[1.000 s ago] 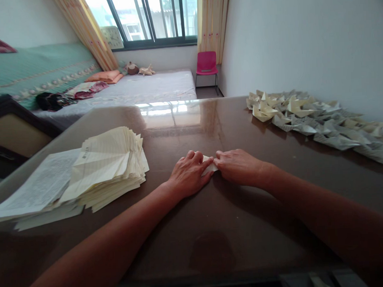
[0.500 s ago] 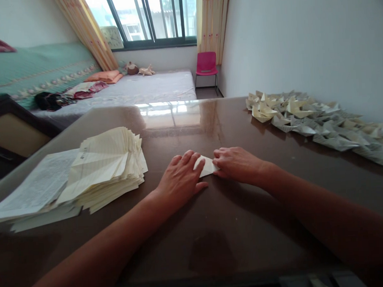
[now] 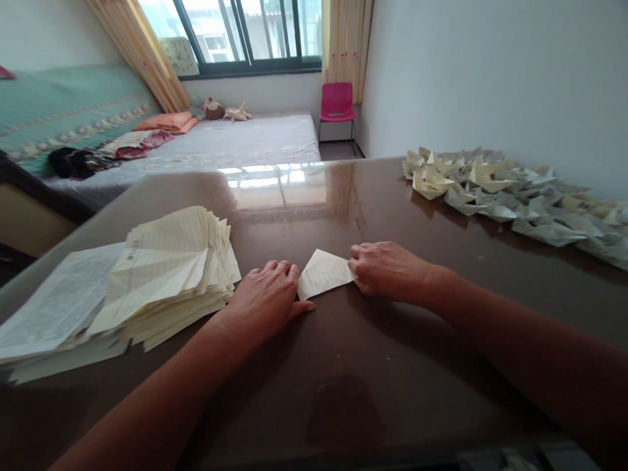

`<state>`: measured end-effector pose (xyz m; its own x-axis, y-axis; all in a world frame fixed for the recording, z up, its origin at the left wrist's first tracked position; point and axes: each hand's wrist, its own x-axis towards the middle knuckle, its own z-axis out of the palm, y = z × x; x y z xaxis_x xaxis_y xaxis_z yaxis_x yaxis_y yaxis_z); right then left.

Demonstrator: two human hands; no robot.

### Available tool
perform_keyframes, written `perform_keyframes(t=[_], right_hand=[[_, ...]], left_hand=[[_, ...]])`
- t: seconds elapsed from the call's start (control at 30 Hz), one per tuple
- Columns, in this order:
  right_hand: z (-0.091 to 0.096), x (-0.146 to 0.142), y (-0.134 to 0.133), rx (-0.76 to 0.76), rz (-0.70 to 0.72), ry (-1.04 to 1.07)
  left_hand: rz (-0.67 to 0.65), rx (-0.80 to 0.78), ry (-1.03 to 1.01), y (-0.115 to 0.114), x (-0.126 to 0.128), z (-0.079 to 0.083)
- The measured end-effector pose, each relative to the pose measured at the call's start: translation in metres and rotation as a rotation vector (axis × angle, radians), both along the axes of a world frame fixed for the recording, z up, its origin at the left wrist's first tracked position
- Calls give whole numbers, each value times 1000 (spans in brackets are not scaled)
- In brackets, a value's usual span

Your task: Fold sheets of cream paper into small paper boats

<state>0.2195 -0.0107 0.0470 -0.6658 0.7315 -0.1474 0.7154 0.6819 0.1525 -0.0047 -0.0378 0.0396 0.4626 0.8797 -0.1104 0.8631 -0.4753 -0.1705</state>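
Observation:
A small folded sheet of paper [image 3: 325, 274], cream and kite-shaped, lies on the brown tabletop between my two hands. My right hand [image 3: 384, 268] has its fingers curled closed on the paper's right corner. At the paper's left edge rests my left hand [image 3: 267, 292], palm down, thumb stretched apart from the fingers. Its fingertips meet that edge, and it does not grip the sheet. The fingertips of my right hand are partly hidden.
A thick stack of loose paper sheets [image 3: 164, 270] lies on the table's left side. Many folded paper pieces [image 3: 486, 179] are heaped along the wall at the right. Beyond the glossy table [image 3: 279, 397] stand a bed [image 3: 268, 137] and a pink chair [image 3: 337, 102].
My left hand has slid left along the paper, uncovering most of it. My right hand stays at the right corner.

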Motion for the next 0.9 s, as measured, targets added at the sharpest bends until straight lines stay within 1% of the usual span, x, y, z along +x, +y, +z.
perform_keyframes(t=[0.27, 0.4, 0.53, 0.63, 0.8, 0.9], right_hand=[[2, 2, 1, 5, 5, 12], [2, 4, 3, 16, 23, 11], [0, 8, 10, 47, 53, 11], [-1, 13, 17, 51, 100, 25], [-3, 27, 29, 0, 157, 153], [-9, 34, 37, -98, 146, 286]], left_hand=[[-94, 18, -11, -1, 3, -3], [-98, 45, 5, -5, 10, -6], [-145, 70, 28, -11, 17, -9], [-155, 60, 34, -13, 19, -6], [-149, 20, -2, -8, 16, -2], [-148, -14, -98, 1, 9, -3]])
